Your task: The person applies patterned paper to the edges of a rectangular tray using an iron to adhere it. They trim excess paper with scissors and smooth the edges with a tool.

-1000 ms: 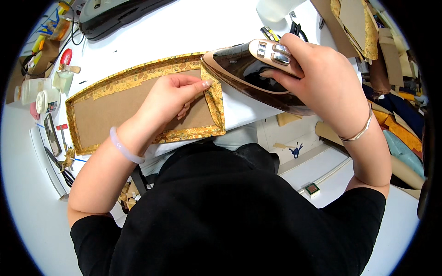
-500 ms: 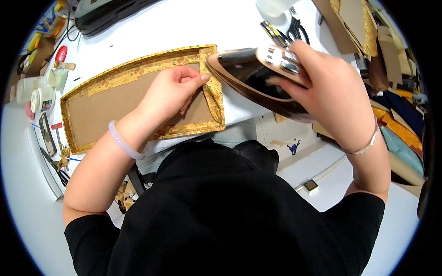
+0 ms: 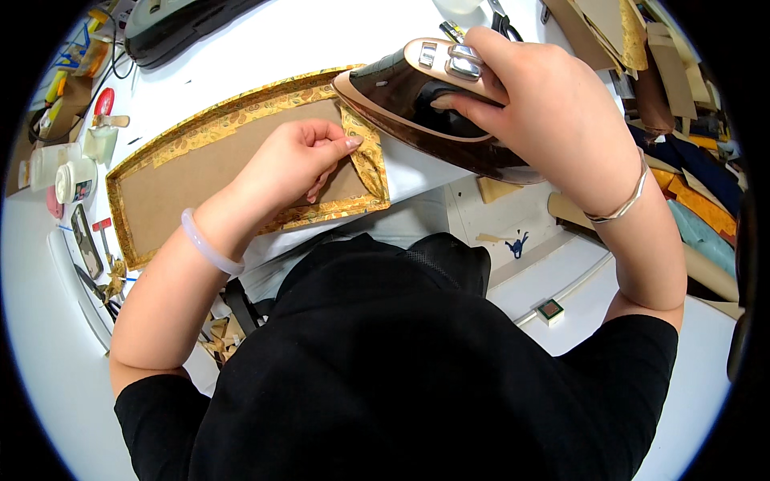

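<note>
A shallow tray-like panel [image 3: 200, 172] lies on the white table, its brown board edged with yellow patterned fabric [image 3: 369, 160]. The fabric at its right end is creased and partly loose. My left hand [image 3: 297, 164] rests over the board, thumb and forefinger pinched at the inner edge of that loose fabric and the other fingers curled. In my right hand [image 3: 545, 104] is a dark brown clothes iron [image 3: 409, 96], gripped by its handle. The iron's tip is over the panel's far right corner; whether its sole touches the fabric is hidden.
A black case [image 3: 180, 32] stands at the back left. White jars [image 3: 76, 180] and a phone [image 3: 87, 240] lie along the left side. Scissors [image 3: 504, 24] are beyond the iron. Cardboard and folded cloth [image 3: 698, 188] are piled at the right.
The iron has moved away from me and leftward, so its tip now overlaps the panel's far right corner. My left hand stays at the loose fabric, nearly unmoved.
</note>
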`<state>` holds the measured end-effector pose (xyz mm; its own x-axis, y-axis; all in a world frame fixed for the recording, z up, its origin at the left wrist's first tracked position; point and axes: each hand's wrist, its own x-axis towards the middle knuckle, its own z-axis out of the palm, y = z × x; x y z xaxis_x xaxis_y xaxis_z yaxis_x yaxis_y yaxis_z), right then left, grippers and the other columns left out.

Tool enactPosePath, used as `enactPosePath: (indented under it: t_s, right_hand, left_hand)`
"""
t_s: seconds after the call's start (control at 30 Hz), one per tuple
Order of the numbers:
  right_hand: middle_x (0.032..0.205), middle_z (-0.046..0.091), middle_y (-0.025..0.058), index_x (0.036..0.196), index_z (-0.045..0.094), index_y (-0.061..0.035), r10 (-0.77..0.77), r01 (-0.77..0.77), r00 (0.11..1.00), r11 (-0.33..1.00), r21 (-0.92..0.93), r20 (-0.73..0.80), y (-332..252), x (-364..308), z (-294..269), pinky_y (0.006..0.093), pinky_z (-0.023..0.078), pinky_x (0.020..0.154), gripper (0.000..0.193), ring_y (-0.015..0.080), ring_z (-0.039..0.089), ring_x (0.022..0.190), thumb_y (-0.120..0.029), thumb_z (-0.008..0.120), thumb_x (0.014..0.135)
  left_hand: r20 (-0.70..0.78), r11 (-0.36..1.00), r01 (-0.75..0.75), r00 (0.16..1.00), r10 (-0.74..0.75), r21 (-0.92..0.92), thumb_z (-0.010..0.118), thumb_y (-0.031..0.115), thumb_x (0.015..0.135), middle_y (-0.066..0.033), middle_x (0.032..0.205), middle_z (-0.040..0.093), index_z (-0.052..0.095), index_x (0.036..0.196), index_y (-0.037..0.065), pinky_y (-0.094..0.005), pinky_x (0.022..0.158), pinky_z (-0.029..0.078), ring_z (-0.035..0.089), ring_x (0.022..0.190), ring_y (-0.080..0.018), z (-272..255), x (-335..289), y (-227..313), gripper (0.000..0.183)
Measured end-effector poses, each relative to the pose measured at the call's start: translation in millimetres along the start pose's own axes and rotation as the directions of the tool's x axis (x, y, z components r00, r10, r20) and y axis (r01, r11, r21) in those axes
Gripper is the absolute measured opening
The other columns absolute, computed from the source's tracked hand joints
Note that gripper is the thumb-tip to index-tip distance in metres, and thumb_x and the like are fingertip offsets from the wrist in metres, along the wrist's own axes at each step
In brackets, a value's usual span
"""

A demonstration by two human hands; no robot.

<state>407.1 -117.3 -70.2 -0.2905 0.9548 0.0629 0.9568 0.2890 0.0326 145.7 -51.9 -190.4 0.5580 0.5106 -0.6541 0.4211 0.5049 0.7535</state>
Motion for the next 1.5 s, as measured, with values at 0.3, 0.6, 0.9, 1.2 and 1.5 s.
enactPosePath:
  t_s: [0.3, 0.6, 0.9, 1.2, 1.5]
  right_hand:
    - [0.075, 0.069, 0.0146, 0.105, 0.060, -0.0083, 0.083, -0.086, 0.991, 0.996, 0.025, 0.108, -11.6, -31.9, -13.5, 0.0412, 0.056, 0.065, 0.036, 0.0355, 0.071, 0.074, -0.033, 0.082, 0.093]
    - [0.082, 0.074, 0.0162, 0.110, 0.062, -0.0069, 0.049, -0.049, 0.999, 0.998, 0.027, -0.006, -17.6, -17.2, -1.6, 0.0432, 0.060, 0.067, 0.034, 0.0359, 0.075, 0.077, -0.034, 0.078, 0.096]
    - [0.082, 0.074, 0.0176, 0.100, 0.067, -0.0038, 0.078, -0.078, 0.997, 0.997, 0.026, -0.015, -23.7, -18.7, -0.7, 0.0440, 0.061, 0.071, 0.028, 0.0352, 0.076, 0.079, -0.030, 0.077, 0.094]
    - [0.076, 0.070, 0.0154, 0.101, 0.058, -0.0063, 0.122, -0.125, 0.989, 0.991, 0.040, 0.084, -33.8, -52.0, -11.2, 0.0413, 0.057, 0.065, 0.037, 0.0352, 0.072, 0.073, -0.033, 0.082, 0.093]
    - [0.078, 0.072, 0.0161, 0.104, 0.061, -0.0066, 0.128, -0.125, 0.991, 0.991, 0.056, -0.044, -35.0, -40.6, -1.0, 0.0437, 0.058, 0.067, 0.034, 0.0368, 0.074, 0.076, -0.032, 0.081, 0.094]
  left_hand:
    - [-0.056, 0.998, -0.018, 0.998, 0.022, 0.068, 0.069, 0.024, 0.107, 0.0061, 0.060, 0.050, 0.067, 0.106, 0.002, -0.0235, 0.042, 0.034, 0.042, 0.046, -0.0047, 4.9, -7.2, -1.0, 0.023]
    - [0.029, 0.995, -0.011, 1.000, 0.008, 0.103, 0.075, 0.021, 0.103, 0.0044, 0.059, 0.053, 0.071, 0.111, -0.004, -0.0241, 0.044, 0.037, 0.045, 0.046, -0.0044, -0.6, -12.9, 3.1, 0.026]
    - [0.101, 0.975, -0.023, 0.995, 0.001, 0.222, 0.075, 0.022, 0.104, 0.0039, 0.054, 0.051, 0.064, 0.085, 0.004, -0.0250, 0.043, 0.034, 0.045, 0.043, -0.0069, -2.0, -5.5, 0.4, 0.028]
    - [0.028, 0.972, -0.054, 0.998, 0.048, 0.228, 0.075, 0.025, 0.104, 0.0039, 0.057, 0.052, 0.066, 0.095, 0.001, -0.0238, 0.044, 0.040, 0.048, 0.045, -0.0062, 3.6, -14.1, -3.7, 0.027]
    - [0.006, 0.973, 0.009, 1.000, -0.011, 0.229, 0.083, 0.022, 0.097, 0.0029, 0.061, 0.056, 0.073, 0.107, -0.004, -0.0251, 0.046, 0.046, 0.050, 0.048, -0.0062, 6.0, -15.4, 2.8, 0.030]
